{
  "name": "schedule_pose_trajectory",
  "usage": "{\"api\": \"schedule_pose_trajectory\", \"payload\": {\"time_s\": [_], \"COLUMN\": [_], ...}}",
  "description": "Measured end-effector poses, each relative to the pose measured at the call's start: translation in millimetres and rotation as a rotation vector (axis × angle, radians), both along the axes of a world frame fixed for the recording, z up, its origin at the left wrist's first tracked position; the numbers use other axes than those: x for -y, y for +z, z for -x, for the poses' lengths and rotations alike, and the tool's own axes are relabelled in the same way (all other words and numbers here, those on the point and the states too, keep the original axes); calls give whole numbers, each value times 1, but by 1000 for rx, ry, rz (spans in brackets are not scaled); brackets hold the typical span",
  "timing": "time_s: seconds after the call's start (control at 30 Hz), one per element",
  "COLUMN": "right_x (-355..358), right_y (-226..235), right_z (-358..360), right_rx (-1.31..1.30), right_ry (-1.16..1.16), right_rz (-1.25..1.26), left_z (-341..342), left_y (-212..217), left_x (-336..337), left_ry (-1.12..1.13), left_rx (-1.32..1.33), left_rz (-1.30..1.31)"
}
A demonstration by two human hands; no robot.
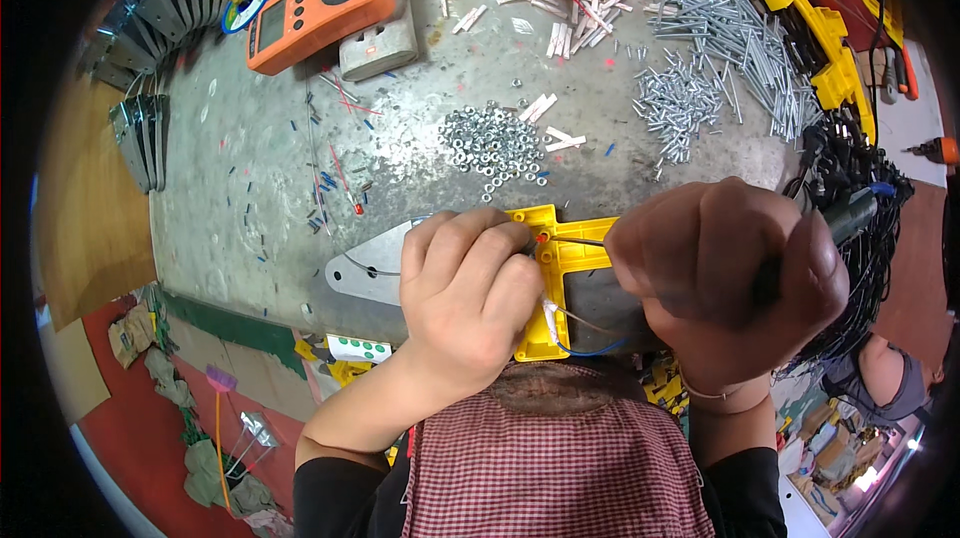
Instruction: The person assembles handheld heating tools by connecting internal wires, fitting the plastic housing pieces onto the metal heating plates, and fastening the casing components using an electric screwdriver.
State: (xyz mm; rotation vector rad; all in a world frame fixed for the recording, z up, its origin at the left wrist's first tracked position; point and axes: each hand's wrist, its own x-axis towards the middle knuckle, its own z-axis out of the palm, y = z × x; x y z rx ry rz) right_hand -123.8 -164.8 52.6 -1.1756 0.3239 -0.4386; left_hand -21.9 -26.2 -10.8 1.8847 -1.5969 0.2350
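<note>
Grey, scuffed metal makes up the big counter (200, 223) that I'm watching from far away. Near its middle sits a pile of shiny, silver metal nuts (490, 143), and toward its far right corner lie small silver screws (680, 103). My yellow plastic frame (545, 343) is at the near edge, next to a flat grey metal plate (380, 286). Left grip (465, 298) is curled down on the frame, pinning it. Right grip (735, 283) is a fist, and it seems to squeeze a thin dark rod (580, 241) that points at the frame. I think the frame is light, stiff and a bit slippery, and its thin ribs might crack. I'd hold its thick outer sides, away from the soft, thin blue wire (590, 352), which could pull loose.
</note>
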Motion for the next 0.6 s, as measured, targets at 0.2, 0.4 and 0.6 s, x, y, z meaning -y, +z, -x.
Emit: {"api": "schedule_pose_trajectory", "payload": {"time_s": [0.2,0.4,0.6], "right_x": [-1,-2,-1], "right_y": [-1,-3,-15], "right_z": [2,-7,-21], "right_rx": [-18,-123,-21], "right_ry": [-36,-20,83], "right_rz": [-68,15,150], "left_z": [-1,-1,-16], "left_y": [-2,-4,31], "left_x": [6,7,8], "left_ry": [-18,55,67], "left_rx": [-157,-141,-720], "left_rz": [-58,-65,-131]}}
